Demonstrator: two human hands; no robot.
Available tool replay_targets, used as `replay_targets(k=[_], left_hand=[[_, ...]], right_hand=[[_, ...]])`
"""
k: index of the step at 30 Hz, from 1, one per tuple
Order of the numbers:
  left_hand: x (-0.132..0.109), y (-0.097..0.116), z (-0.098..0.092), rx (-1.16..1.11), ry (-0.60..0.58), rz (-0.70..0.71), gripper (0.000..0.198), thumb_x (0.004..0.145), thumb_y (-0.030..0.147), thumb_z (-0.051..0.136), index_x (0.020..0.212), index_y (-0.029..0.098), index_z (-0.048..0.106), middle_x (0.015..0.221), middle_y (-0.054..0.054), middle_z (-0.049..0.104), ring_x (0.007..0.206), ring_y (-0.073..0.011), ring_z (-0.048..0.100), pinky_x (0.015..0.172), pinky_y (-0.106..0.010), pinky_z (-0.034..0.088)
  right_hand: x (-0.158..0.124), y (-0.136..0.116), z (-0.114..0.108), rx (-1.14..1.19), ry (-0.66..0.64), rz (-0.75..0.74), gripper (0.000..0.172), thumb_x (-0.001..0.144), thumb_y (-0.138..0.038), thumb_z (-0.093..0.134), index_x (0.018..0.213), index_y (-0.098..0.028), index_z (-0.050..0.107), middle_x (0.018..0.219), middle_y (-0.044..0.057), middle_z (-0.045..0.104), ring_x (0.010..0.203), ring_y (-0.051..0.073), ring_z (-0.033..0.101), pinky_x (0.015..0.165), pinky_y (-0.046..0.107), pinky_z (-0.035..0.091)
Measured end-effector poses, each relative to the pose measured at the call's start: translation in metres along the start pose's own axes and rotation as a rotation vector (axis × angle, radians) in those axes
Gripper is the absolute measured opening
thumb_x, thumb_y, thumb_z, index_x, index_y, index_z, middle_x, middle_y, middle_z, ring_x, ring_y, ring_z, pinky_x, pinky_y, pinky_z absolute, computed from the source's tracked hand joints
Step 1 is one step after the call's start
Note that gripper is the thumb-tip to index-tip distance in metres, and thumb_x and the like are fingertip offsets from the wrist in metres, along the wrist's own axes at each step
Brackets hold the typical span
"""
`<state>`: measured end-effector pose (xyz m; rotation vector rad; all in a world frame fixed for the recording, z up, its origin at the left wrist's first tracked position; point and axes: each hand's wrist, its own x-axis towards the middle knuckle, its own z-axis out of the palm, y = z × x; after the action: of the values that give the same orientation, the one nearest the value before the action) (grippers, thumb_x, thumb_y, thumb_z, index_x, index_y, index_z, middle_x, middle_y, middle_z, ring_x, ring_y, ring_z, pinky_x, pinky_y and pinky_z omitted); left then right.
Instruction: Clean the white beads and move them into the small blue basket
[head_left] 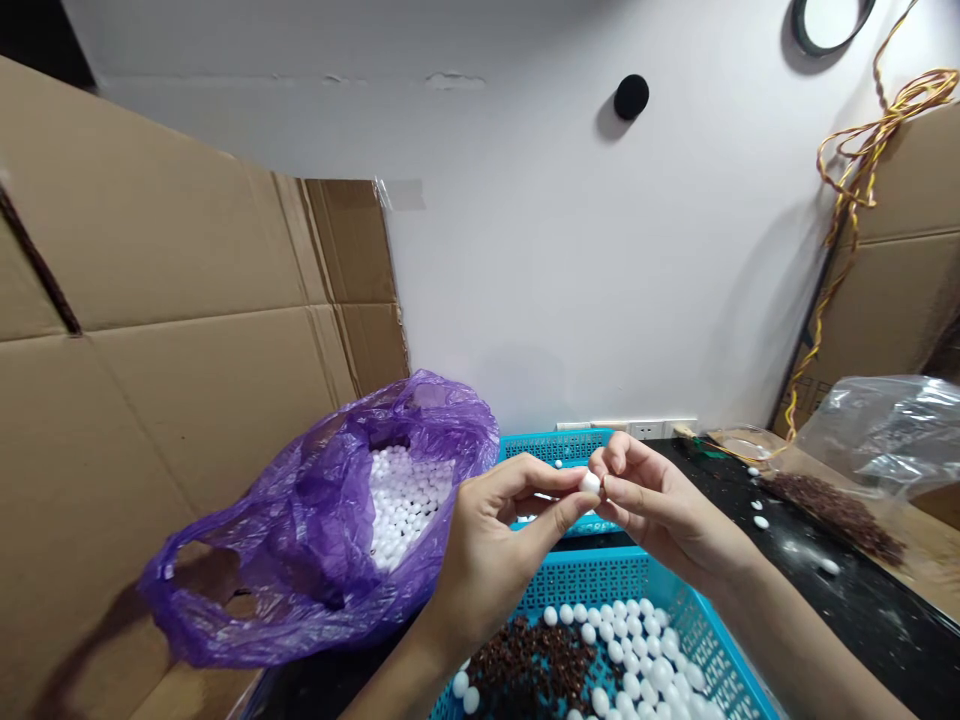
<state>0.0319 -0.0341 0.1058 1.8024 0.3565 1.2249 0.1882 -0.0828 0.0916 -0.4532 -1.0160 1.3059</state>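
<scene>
My left hand [499, 540] pinches a small white ball [590, 484] between thumb and fingertips. Against the ball's right side, the thumb and fingers of my right hand [664, 500] are pressed together; anything tiny between them is too small to make out. Both hands are over the back edge of a blue basket [600, 572]. In it lie many white balls [651, 650] on the right and a heap of dark brown small pieces [536, 660] on the left. A purple plastic bag [300, 560], full of white balls [405, 500], stands open left of my hands.
Behind my hands is a second blue basket [555, 447]. Cardboard [187, 250] rises at left. On the black table [847, 620] at right are loose white pieces [761, 522], a brown pile [836, 510] and a clear bag [885, 430]. Twisted yellow wire [855, 190] hangs there.
</scene>
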Motion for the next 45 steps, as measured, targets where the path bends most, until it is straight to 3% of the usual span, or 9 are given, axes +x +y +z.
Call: replay_targets(k=[12, 21, 29, 34, 40, 45], left_hand=[[-0.001, 0.0, 0.001, 0.082, 0.008, 0.054, 0.006, 0.072, 0.013, 0.071, 0.077, 0.018, 0.071, 0.075, 0.001, 0.069, 0.07, -0.0089, 0.066, 0.064, -0.013, 0.055], [0.001, -0.001, 0.002, -0.001, 0.006, -0.007, 0.004, 0.073, 0.016, 0.07, 0.077, 0.016, 0.071, 0.075, -0.002, 0.069, 0.071, -0.0121, 0.066, 0.065, -0.019, 0.056], [0.005, -0.008, 0.002, -0.048, -0.008, -0.08, 0.008, 0.073, 0.017, 0.07, 0.081, 0.017, 0.071, 0.081, -0.003, 0.072, 0.076, -0.0137, 0.068, 0.069, -0.02, 0.057], [0.004, -0.004, 0.001, 0.063, 0.006, -0.006, 0.01, 0.076, 0.018, 0.068, 0.085, 0.021, 0.07, 0.083, -0.001, 0.07, 0.077, -0.0122, 0.066, 0.067, -0.018, 0.056], [0.004, 0.0, 0.0, 0.204, 0.008, 0.031, 0.009, 0.077, 0.023, 0.067, 0.085, 0.02, 0.068, 0.083, -0.002, 0.069, 0.07, -0.0128, 0.064, 0.064, -0.022, 0.055], [0.01, -0.006, -0.006, 0.314, -0.011, 0.048, 0.012, 0.078, 0.027, 0.066, 0.087, 0.019, 0.064, 0.087, -0.003, 0.068, 0.078, -0.0139, 0.063, 0.067, -0.024, 0.053]], right_hand=[[0.003, 0.004, -0.003, 0.031, 0.005, 0.026, 0.021, 0.073, -0.013, 0.073, 0.073, -0.018, 0.054, 0.075, -0.004, 0.056, 0.072, 0.005, 0.057, 0.066, 0.014, 0.048], [0.001, 0.003, 0.005, 0.003, 0.044, 0.007, 0.028, 0.071, -0.017, 0.075, 0.067, -0.018, 0.048, 0.071, -0.005, 0.053, 0.067, 0.006, 0.053, 0.061, 0.015, 0.046], [0.001, 0.002, 0.001, -0.009, 0.059, 0.031, 0.016, 0.073, -0.019, 0.073, 0.076, -0.02, 0.057, 0.079, -0.003, 0.056, 0.074, 0.007, 0.056, 0.068, 0.017, 0.048], [0.002, 0.005, -0.003, -0.002, 0.013, 0.018, 0.01, 0.077, -0.027, 0.07, 0.081, -0.02, 0.063, 0.083, -0.001, 0.059, 0.078, 0.009, 0.058, 0.075, 0.02, 0.049], [0.002, 0.003, -0.003, -0.063, 0.068, 0.014, 0.008, 0.077, -0.025, 0.069, 0.08, -0.02, 0.063, 0.08, 0.0, 0.06, 0.075, 0.01, 0.058, 0.069, 0.021, 0.05], [0.002, -0.004, -0.005, -0.154, 0.135, -0.013, 0.01, 0.078, -0.027, 0.068, 0.079, -0.02, 0.061, 0.078, 0.0, 0.056, 0.071, 0.01, 0.054, 0.062, 0.019, 0.047]])
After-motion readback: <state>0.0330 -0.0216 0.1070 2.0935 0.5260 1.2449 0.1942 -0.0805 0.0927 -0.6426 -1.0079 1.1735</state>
